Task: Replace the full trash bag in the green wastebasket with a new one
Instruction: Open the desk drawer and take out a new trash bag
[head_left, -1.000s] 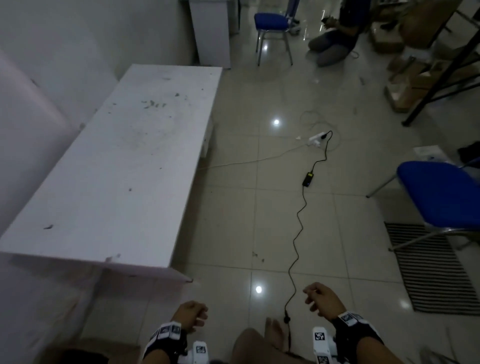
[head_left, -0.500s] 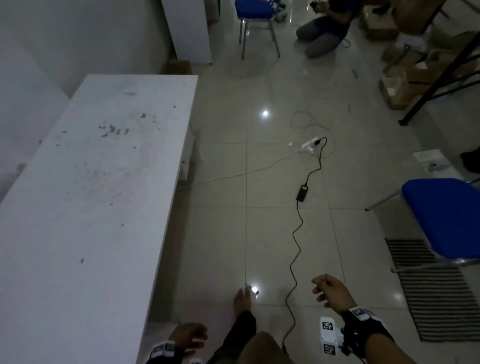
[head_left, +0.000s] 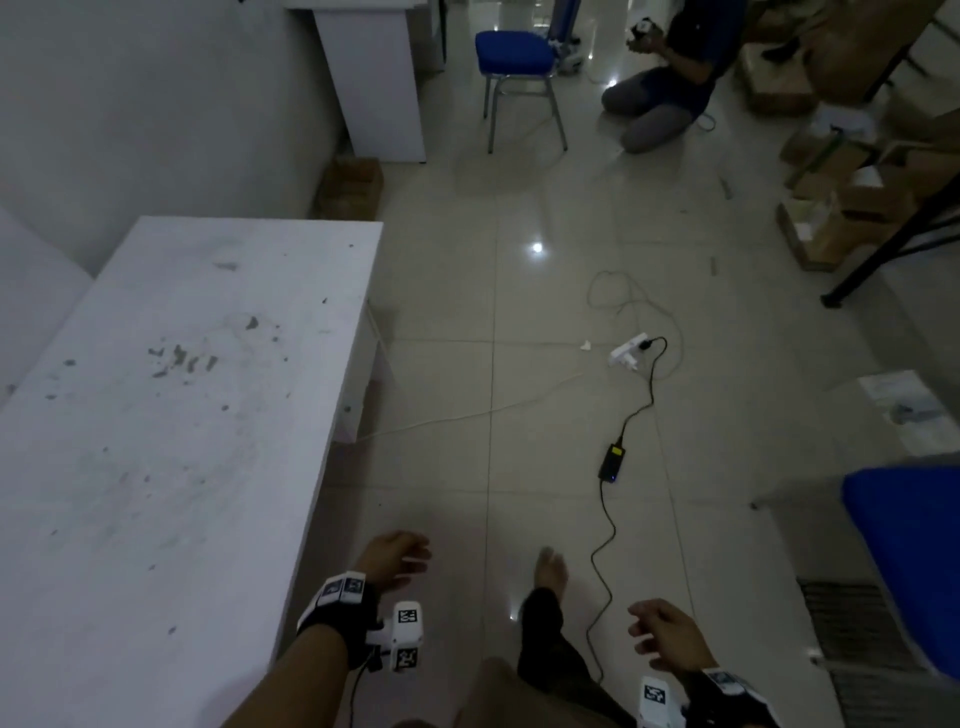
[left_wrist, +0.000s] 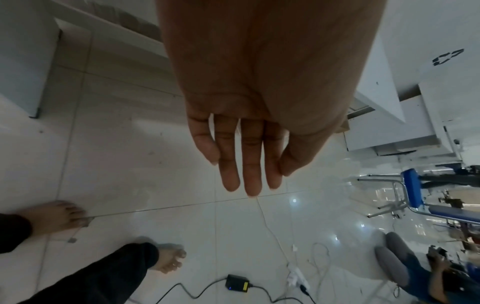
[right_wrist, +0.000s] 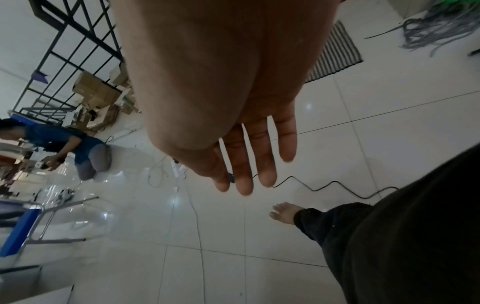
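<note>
No green wastebasket and no trash bag show in any view. My left hand hangs low beside the white table's near corner, empty, its fingers straight and relaxed above the tiled floor. My right hand hangs at the lower right, also empty, with its fingers loosely extended. Both wrists carry black bands with white marker blocks. My bare foot steps on the tiles between the two hands.
A long white table fills the left. A black cable with a power brick runs along the floor to a white power strip. Blue chairs stand far back and at right. A person kneels near cardboard boxes.
I have walked forward along the table. The left hand swung forward into fuller view; the right hand dropped lower. The table's far end and the kneeling person appear nearer.
</note>
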